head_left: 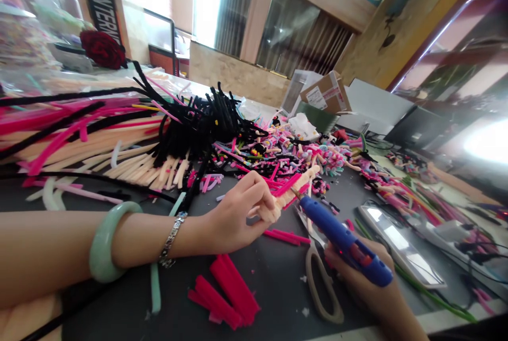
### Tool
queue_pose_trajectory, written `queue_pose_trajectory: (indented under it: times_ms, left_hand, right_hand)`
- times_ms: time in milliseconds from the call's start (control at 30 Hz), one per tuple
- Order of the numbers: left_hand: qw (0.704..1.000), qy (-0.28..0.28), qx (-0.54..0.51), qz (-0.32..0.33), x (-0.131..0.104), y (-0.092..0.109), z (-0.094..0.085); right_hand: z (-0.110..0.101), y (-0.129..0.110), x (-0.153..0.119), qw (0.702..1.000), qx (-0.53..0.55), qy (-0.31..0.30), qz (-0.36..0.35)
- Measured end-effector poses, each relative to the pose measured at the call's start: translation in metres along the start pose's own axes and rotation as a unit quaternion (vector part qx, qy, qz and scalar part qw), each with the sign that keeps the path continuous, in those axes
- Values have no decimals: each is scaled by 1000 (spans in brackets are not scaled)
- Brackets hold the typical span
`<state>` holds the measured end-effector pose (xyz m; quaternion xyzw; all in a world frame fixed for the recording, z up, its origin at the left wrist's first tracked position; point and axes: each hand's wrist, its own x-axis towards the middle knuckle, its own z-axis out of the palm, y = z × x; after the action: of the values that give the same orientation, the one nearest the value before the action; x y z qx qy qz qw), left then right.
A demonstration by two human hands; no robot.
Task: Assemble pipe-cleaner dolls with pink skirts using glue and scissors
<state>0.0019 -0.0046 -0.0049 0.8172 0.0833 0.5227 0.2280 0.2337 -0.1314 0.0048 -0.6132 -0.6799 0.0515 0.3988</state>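
Observation:
My left hand (242, 211) pinches a small figure of peach and hot-pink pipe cleaners (296, 187), its fingers closed round the peach end. In my right hand (365, 272) is a blue hot glue gun (341, 238), and its nozzle points at the pink part of the figure, touching or very near it. Scissors (323, 288) with grey-beige handles lie under the glue gun, blades partly hidden. Cut hot-pink pipe cleaner pieces (226, 293) rest on the dark table below my left hand. Several thinner pink pieces (288, 236) sit just beyond.
Bundles of black pipe cleaners (198, 124) and peach ones (130, 164) cover the left side. A heap of colourful small pieces (278, 150) spreads across the middle. A phone (402, 246) and power strip (456, 246) lie at right; a cardboard box (327, 95) stands behind.

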Motion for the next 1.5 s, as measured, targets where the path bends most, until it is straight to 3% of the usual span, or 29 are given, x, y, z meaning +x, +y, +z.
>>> queue_pose_trajectory:
  times_ms: [433, 633, 1500]
  left_hand:
    - [1000, -4, 0, 12, 0, -1, -1]
    - [1000, -3, 6, 13, 2, 1, -1]
    - [1000, -7, 7, 14, 1, -1, -1]
  right_hand:
    - [-2, 8, 1, 996, -26, -1, -80]
    - [-5, 8, 2, 992, -44, -31, -111]
    - [-4, 9, 4, 992, -37, -35, -113]
